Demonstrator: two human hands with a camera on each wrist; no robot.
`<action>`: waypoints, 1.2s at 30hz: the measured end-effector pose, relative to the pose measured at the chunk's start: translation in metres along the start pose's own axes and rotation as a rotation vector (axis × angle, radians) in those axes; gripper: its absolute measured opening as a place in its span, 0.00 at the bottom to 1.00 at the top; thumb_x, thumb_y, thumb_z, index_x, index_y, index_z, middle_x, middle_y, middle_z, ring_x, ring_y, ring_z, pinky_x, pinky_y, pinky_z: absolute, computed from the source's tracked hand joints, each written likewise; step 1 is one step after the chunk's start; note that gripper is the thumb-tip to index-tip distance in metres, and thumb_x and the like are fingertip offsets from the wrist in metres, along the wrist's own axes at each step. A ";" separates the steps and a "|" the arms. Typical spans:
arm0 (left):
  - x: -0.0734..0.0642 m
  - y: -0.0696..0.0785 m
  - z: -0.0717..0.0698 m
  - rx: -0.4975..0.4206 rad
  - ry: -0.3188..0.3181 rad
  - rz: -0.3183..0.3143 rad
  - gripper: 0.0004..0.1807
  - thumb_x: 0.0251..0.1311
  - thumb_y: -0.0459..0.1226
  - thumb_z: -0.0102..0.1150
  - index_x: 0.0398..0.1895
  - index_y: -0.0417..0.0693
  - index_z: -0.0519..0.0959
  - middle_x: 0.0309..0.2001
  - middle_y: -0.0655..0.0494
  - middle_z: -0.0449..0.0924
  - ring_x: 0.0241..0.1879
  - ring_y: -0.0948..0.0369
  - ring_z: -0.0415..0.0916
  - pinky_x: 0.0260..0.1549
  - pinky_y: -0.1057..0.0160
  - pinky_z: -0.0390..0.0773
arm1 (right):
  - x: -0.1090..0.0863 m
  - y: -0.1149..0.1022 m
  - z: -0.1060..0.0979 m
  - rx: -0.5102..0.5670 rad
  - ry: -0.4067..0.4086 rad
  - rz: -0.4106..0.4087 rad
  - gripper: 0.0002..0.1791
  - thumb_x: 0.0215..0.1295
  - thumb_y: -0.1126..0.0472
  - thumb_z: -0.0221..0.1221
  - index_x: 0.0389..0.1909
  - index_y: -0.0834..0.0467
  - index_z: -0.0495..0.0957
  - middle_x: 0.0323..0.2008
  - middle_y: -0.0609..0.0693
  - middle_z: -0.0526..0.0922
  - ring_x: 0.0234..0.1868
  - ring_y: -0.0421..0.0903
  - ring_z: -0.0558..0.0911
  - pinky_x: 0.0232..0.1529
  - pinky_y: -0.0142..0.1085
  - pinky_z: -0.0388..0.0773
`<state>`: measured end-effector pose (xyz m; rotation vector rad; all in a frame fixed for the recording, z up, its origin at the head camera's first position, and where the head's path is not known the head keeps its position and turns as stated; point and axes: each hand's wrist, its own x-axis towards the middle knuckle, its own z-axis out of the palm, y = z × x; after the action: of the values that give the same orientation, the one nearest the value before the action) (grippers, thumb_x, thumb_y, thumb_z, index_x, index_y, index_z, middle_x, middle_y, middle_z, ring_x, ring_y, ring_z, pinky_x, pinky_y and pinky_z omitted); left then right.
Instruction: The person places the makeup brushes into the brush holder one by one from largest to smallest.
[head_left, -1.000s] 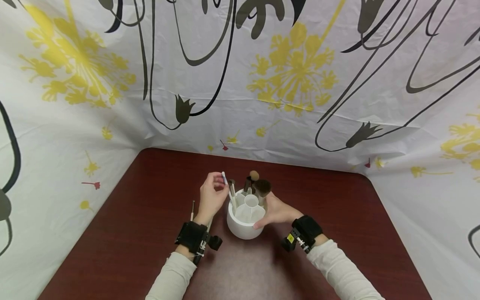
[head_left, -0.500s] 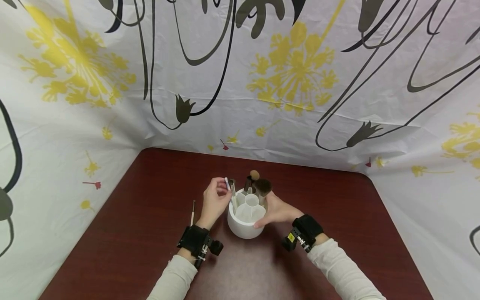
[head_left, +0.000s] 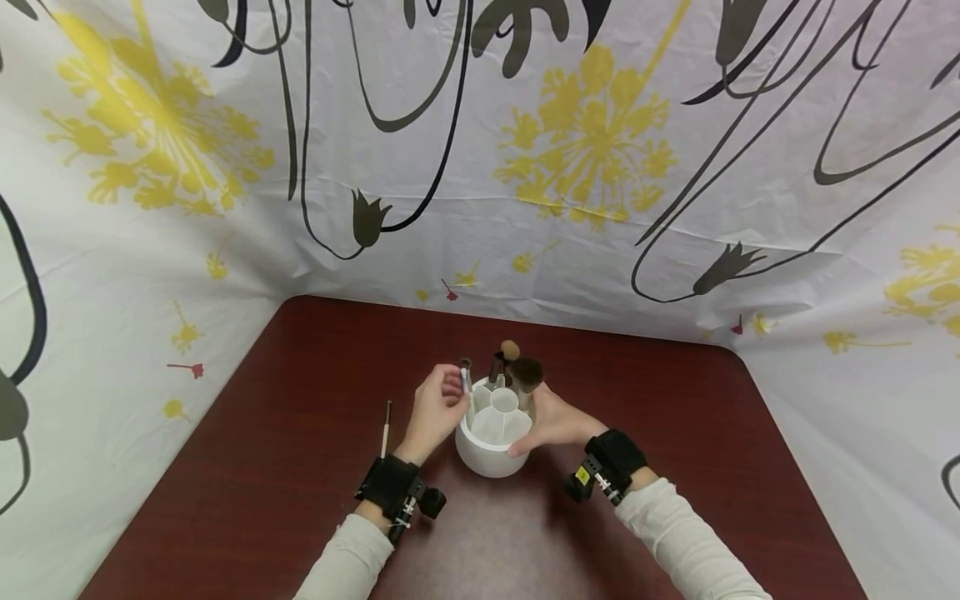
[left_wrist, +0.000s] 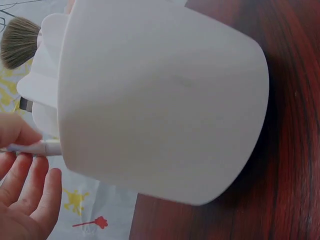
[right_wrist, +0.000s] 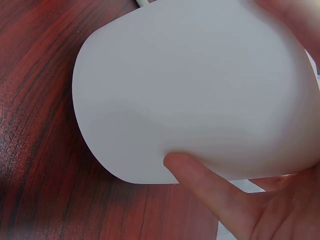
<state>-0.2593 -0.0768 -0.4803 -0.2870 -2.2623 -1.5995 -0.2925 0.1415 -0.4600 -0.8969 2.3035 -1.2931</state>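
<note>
My left hand pinches a slim white makeup brush between thumb and fingers at the left rim of a white brush holder. In the left wrist view, the brush lies across the fingers and its far end passes out of sight at the holder's rim. My right hand grips the holder from the right, its thumb against the outer wall. Several brushes stand in the holder at the back, among them a fluffy dark brush and a round tan one.
A thin dark-tipped tool lies on the dark red wooden table left of my left hand, partly hidden by the wrist. A patterned white cloth hangs behind the table and along both sides.
My left hand has moved right and slightly nearer, bringing the pinched brush to the holder and lower. The right hand and the holder have stayed in place.
</note>
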 end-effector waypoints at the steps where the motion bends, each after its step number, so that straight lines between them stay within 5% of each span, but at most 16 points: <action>1: -0.001 0.000 -0.001 0.004 -0.011 0.003 0.19 0.45 0.26 0.62 0.42 0.40 0.70 0.34 0.49 0.74 0.32 0.59 0.76 0.31 0.66 0.79 | 0.000 0.000 0.000 -0.004 -0.003 0.007 0.64 0.28 0.54 0.76 0.67 0.51 0.44 0.63 0.52 0.55 0.62 0.47 0.59 0.60 0.46 0.56; 9: -0.001 -0.001 -0.023 0.061 -0.114 -0.098 0.24 0.45 0.37 0.69 0.46 0.46 0.70 0.41 0.49 0.75 0.40 0.55 0.75 0.39 0.56 0.77 | -0.001 -0.007 -0.004 -0.008 -0.082 -0.022 0.62 0.33 0.57 0.75 0.67 0.53 0.42 0.63 0.54 0.54 0.63 0.50 0.58 0.61 0.50 0.54; 14: 0.001 -0.009 -0.041 0.103 -0.100 -0.113 0.21 0.49 0.38 0.65 0.47 0.44 0.71 0.42 0.45 0.75 0.41 0.54 0.75 0.40 0.55 0.77 | -0.004 -0.013 -0.009 -0.074 -0.146 -0.018 0.63 0.38 0.55 0.73 0.69 0.54 0.37 0.65 0.57 0.50 0.65 0.52 0.53 0.62 0.51 0.52; 20: 0.002 -0.014 -0.056 0.108 -0.080 -0.106 0.17 0.53 0.34 0.61 0.46 0.43 0.71 0.42 0.42 0.75 0.42 0.53 0.75 0.39 0.55 0.77 | -0.009 -0.016 -0.019 -0.092 -0.144 0.041 0.57 0.42 0.53 0.71 0.67 0.59 0.43 0.64 0.57 0.55 0.63 0.52 0.60 0.59 0.50 0.59; 24: 0.001 -0.016 -0.060 0.106 -0.077 -0.122 0.16 0.53 0.34 0.61 0.45 0.43 0.71 0.42 0.41 0.75 0.42 0.51 0.75 0.39 0.55 0.77 | -0.012 -0.020 -0.021 -0.028 -0.152 0.060 0.58 0.44 0.56 0.70 0.66 0.62 0.37 0.64 0.62 0.45 0.65 0.57 0.54 0.59 0.54 0.55; 29: 0.001 -0.018 -0.061 0.109 -0.080 -0.129 0.16 0.52 0.32 0.61 0.45 0.41 0.71 0.43 0.41 0.75 0.42 0.52 0.75 0.39 0.55 0.77 | -0.016 -0.032 -0.014 0.145 -0.160 -0.024 0.53 0.45 0.67 0.68 0.63 0.66 0.38 0.62 0.68 0.57 0.61 0.55 0.63 0.58 0.44 0.60; 32: 0.000 -0.019 -0.061 0.107 -0.080 -0.130 0.17 0.52 0.30 0.60 0.46 0.38 0.71 0.42 0.40 0.75 0.41 0.52 0.75 0.39 0.55 0.77 | -0.018 -0.038 -0.011 0.203 -0.173 -0.009 0.52 0.47 0.68 0.66 0.63 0.64 0.37 0.62 0.66 0.59 0.59 0.49 0.65 0.55 0.37 0.63; 36: 0.000 -0.020 -0.062 0.104 -0.082 -0.138 0.16 0.53 0.30 0.59 0.45 0.39 0.71 0.42 0.41 0.75 0.41 0.52 0.75 0.39 0.55 0.77 | -0.018 -0.041 -0.010 0.219 -0.196 0.014 0.47 0.48 0.69 0.65 0.61 0.66 0.41 0.60 0.63 0.62 0.56 0.50 0.65 0.52 0.41 0.67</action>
<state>-0.2560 -0.1421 -0.4787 -0.1751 -2.4664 -1.5555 -0.2708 0.1440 -0.4205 -0.8881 1.9728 -1.3545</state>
